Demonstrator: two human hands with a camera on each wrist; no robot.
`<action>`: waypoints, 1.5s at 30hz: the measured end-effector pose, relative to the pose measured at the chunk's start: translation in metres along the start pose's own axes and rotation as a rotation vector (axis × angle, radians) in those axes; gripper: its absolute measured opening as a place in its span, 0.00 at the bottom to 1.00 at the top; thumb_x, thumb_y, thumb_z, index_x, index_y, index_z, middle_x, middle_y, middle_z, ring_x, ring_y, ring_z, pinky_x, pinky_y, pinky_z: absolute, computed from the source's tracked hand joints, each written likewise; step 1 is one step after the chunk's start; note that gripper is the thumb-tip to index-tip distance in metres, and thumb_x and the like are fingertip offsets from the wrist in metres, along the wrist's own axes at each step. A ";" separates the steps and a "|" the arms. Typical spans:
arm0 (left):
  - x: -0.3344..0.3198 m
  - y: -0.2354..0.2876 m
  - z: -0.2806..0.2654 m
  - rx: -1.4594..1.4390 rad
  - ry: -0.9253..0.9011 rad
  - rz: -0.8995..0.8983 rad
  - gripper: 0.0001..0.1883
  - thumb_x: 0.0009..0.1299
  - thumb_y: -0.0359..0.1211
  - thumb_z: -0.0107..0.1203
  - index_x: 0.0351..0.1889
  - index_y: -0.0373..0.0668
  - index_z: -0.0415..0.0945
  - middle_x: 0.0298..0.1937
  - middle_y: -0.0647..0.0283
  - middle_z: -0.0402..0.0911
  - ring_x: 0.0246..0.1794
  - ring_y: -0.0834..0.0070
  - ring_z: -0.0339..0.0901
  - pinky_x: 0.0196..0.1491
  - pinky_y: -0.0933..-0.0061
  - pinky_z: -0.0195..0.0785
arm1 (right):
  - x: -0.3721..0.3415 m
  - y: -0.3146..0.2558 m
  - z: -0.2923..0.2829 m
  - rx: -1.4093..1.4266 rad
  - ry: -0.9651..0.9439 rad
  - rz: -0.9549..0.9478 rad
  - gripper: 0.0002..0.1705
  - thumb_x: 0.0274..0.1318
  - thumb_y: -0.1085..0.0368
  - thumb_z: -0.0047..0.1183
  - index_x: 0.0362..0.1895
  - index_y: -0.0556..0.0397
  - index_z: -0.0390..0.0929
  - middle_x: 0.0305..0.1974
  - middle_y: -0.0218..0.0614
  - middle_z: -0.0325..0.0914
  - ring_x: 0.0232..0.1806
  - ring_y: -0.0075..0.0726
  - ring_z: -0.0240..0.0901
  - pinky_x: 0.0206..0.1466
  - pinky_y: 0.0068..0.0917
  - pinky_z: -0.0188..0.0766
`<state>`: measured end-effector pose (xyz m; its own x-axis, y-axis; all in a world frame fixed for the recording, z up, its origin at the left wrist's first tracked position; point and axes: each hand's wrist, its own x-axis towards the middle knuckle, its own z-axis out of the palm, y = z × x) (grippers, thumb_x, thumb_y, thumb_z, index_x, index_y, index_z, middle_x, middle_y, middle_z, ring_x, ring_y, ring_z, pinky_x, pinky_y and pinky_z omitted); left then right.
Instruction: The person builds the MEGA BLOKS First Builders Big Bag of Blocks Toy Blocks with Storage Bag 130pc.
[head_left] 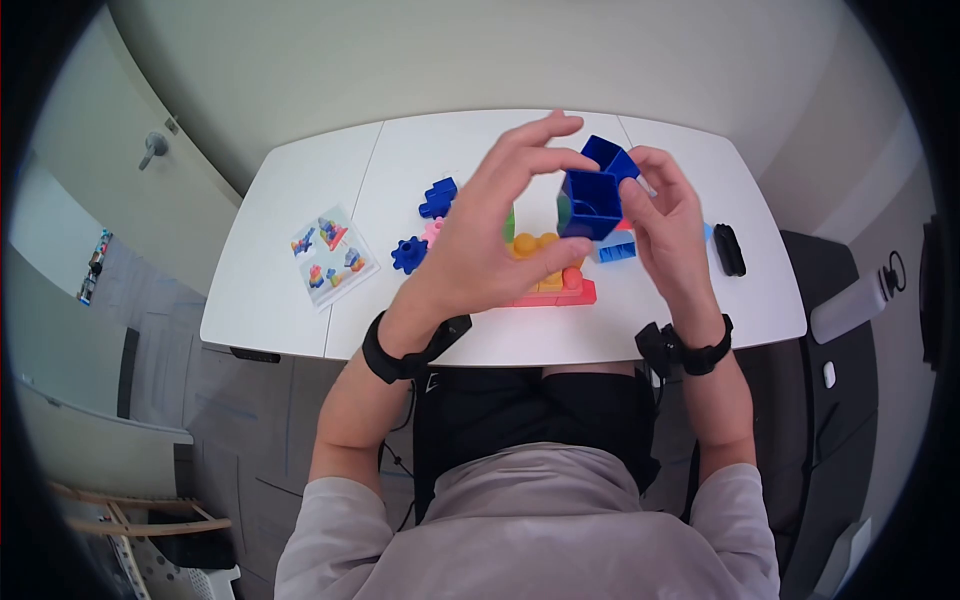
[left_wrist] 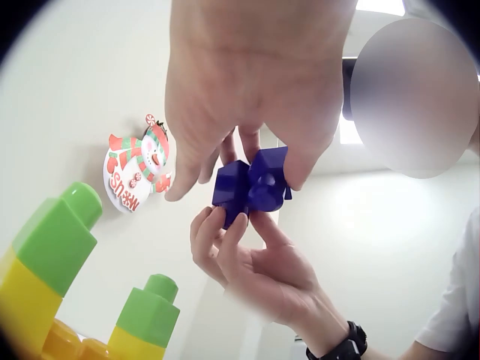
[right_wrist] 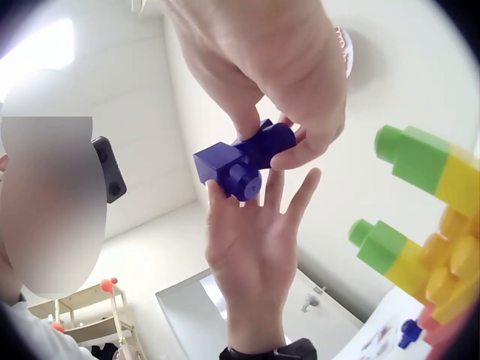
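Observation:
Two dark blue building blocks, a nearer one (head_left: pixel 590 205) and a farther one (head_left: pixel 606 155), sit side by side at an angle, hollow ends facing up in the head view. Round knobs show on their other ends in the right wrist view. My left hand (head_left: pixel 475 235) pinches the nearer block between thumb and fingertips; its other fingers extend. With thumb and curled fingers, my right hand (head_left: pixel 668 215) grips the farther block. Both blocks are raised above the table. Below them stands a red base (head_left: pixel 575 294) carrying yellow blocks (right_wrist: pixel 450 262) and green blocks (left_wrist: pixel 56 240), partly hidden by my left hand.
On the white table (head_left: pixel 270 290) lie a picture sheet (head_left: pixel 330 257), a blue gear (head_left: pixel 408 254), a pink gear (head_left: pixel 433 231), another blue piece (head_left: pixel 438 198), a light blue block (head_left: pixel 617 247) and a black case (head_left: pixel 730 250). A bottle (head_left: pixel 850 306) lies off the right edge.

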<state>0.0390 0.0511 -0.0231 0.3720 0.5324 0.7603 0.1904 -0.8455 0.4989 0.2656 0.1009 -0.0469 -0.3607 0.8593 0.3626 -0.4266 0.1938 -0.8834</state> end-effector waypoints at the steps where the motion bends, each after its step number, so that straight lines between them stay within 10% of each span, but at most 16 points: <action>1: 0.001 -0.003 -0.004 0.005 0.026 0.012 0.30 0.67 0.24 0.68 0.67 0.40 0.70 0.73 0.53 0.68 0.78 0.57 0.65 0.76 0.52 0.65 | 0.003 0.001 -0.003 -0.193 0.048 -0.171 0.21 0.65 0.69 0.65 0.59 0.57 0.75 0.54 0.34 0.79 0.58 0.30 0.78 0.59 0.32 0.82; 11: -0.003 0.003 -0.040 0.414 -0.089 -0.310 0.27 0.67 0.27 0.67 0.65 0.37 0.71 0.56 0.55 0.83 0.58 0.60 0.83 0.65 0.59 0.75 | 0.001 0.016 0.007 -1.167 0.000 -0.637 0.21 0.47 0.73 0.74 0.49 0.53 0.87 0.49 0.36 0.81 0.47 0.40 0.84 0.48 0.30 0.85; 28: -0.005 -0.007 -0.035 0.595 -0.047 -0.255 0.21 0.66 0.30 0.69 0.57 0.43 0.82 0.50 0.56 0.86 0.48 0.59 0.84 0.55 0.65 0.76 | -0.004 0.045 0.009 -1.516 -0.129 -0.755 0.19 0.41 0.69 0.70 0.43 0.51 0.86 0.46 0.29 0.85 0.57 0.41 0.76 0.62 0.41 0.72; 36: -0.006 -0.009 -0.018 0.479 0.038 -0.311 0.18 0.67 0.31 0.69 0.52 0.38 0.78 0.48 0.55 0.85 0.49 0.58 0.83 0.54 0.60 0.76 | -0.008 0.043 0.014 -1.621 -0.156 -0.686 0.15 0.45 0.69 0.70 0.41 0.49 0.87 0.63 0.35 0.75 0.70 0.47 0.66 0.78 0.51 0.59; 45: -0.005 -0.018 -0.003 0.501 -0.016 -0.254 0.20 0.65 0.31 0.71 0.53 0.39 0.79 0.47 0.56 0.84 0.47 0.59 0.83 0.51 0.62 0.76 | -0.001 0.025 0.003 -1.337 -0.008 -0.537 0.25 0.51 0.72 0.70 0.54 0.49 0.79 0.62 0.40 0.75 0.67 0.53 0.68 0.68 0.47 0.68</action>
<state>0.0310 0.0641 -0.0350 0.2713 0.7249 0.6332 0.6828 -0.6086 0.4042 0.2530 0.1040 -0.0682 -0.4156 0.5397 0.7321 0.5717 0.7810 -0.2512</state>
